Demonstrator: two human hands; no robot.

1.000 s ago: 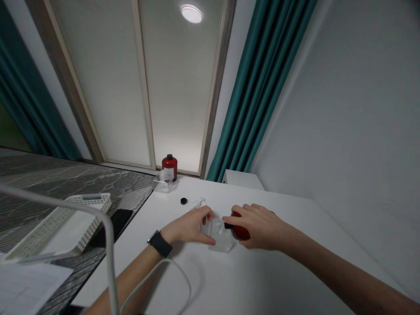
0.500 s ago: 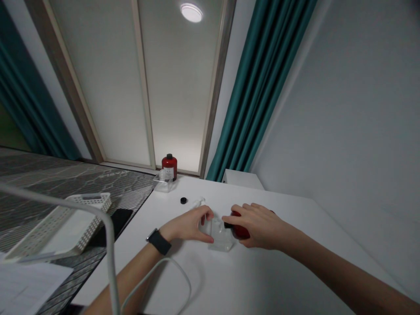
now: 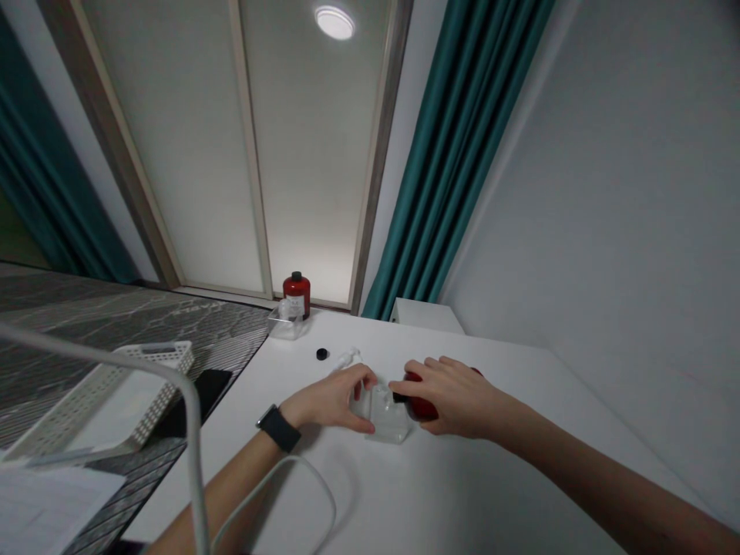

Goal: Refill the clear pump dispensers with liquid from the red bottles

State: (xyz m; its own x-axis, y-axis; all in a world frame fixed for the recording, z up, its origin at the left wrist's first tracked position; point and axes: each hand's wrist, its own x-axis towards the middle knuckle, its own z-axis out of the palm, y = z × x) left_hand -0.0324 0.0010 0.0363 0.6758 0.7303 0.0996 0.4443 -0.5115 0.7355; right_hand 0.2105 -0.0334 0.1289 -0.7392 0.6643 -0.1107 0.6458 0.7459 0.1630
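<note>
My right hand [image 3: 451, 395] is wrapped round a dark red bottle [image 3: 421, 408]. The bottle lies tipped on its side, its black neck pointing left over a clear plastic box [image 3: 388, 425] on the white table. Against the left side of that box, my left hand [image 3: 341, 397] grips it with thumb and fingers curved apart. Whether liquid leaves the bottle I cannot tell. Just behind the left hand lies a white pump head [image 3: 348, 358], partly hidden. A small black cap [image 3: 322, 354] rests on the table farther back.
At the table's far left corner, a second red bottle [image 3: 297, 291] with a black cap stands behind another clear box [image 3: 284, 325]. Left of the table are a white perforated basket [image 3: 167, 378] and papers [image 3: 52, 505]. A white cable [image 3: 315, 474] loops over the front of the white table [image 3: 462, 486].
The whole view has shifted very slightly. Both hands, the tipped bottle and the clear box keep nearly the same places.
</note>
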